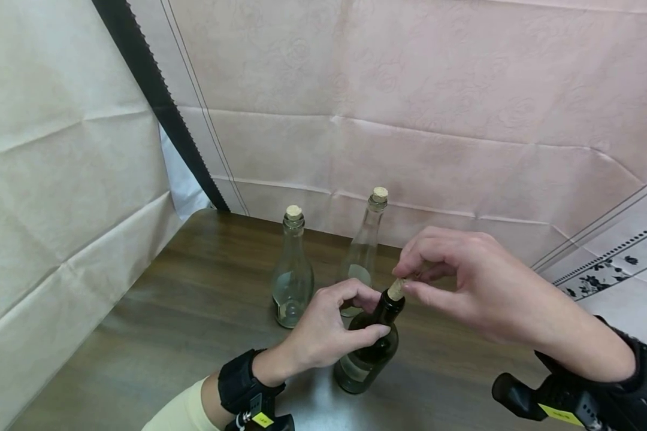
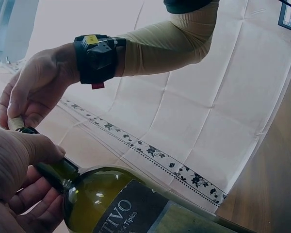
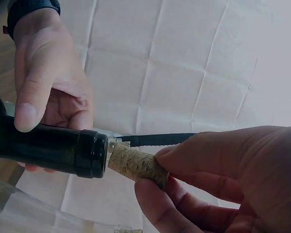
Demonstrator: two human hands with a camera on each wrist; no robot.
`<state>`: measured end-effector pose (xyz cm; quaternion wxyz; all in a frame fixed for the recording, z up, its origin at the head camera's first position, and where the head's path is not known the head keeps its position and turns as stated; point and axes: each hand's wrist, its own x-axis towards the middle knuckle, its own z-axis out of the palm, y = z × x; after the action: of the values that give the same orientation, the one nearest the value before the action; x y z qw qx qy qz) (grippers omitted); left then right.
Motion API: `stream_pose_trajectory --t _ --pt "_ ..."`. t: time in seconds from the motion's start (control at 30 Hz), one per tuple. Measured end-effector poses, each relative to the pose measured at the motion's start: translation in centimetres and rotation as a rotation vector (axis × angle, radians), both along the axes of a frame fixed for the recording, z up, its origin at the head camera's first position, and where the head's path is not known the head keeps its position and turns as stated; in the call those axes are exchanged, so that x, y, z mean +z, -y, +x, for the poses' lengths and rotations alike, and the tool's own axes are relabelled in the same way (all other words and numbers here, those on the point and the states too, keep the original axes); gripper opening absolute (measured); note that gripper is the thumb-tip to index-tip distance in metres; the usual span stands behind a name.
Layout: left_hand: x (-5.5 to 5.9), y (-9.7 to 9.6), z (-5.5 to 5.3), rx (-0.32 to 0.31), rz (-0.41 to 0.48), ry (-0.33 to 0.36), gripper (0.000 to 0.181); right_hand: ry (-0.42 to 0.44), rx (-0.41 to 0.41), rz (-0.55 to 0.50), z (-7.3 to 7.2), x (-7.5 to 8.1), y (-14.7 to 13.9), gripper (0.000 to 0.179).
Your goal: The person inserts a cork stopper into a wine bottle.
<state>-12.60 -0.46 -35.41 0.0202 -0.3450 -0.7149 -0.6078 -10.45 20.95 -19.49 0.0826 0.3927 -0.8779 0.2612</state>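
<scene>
A dark green wine bottle (image 1: 374,354) with a label leans slightly to the right over the table. Around its neck curl the thumb and fingers of my left hand (image 1: 320,329). My right hand (image 1: 480,284) pinches a tapered cork (image 3: 138,165) between thumb and fingers. The cork's narrow end is at the bottle's mouth, a little askew to the neck in the right wrist view; whether any of it sits inside, I cannot tell. Part of the label's lettering (image 2: 119,213) shows in the left wrist view.
Behind the green bottle stand two clear glass bottles, one left (image 1: 293,278) and one partly hidden by my left hand (image 1: 363,245). Each has a cork in its mouth. Pale creased cloth (image 1: 410,90) hangs behind the wooden table (image 1: 194,311).
</scene>
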Motion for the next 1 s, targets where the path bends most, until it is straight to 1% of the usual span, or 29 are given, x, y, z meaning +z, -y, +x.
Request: stream_pose_trajectory --t 0.33,0.57,0.87,1.0 --pt "-0.04 -0.08 -0.16 -0.005 0.02 -0.017 0.031 -0.014 -0.031 0.065 -0.02 0.24 0.18 0.034" --pt "-0.26 -0.02 -0.1 -0.008 0.018 -0.005 0.03 -0.045 0.005 0.088 -0.21 0.01 0.49 0.035" --pt "-0.28 0.03 -0.1 -0.003 0.021 -0.007 0.03 -0.053 0.015 0.115 -0.35 -0.26 0.81 0.033" --pt "-0.19 0.01 -0.13 -0.011 0.02 0.004 0.03 -0.082 0.013 0.127 -0.21 -0.32 0.94 0.034"
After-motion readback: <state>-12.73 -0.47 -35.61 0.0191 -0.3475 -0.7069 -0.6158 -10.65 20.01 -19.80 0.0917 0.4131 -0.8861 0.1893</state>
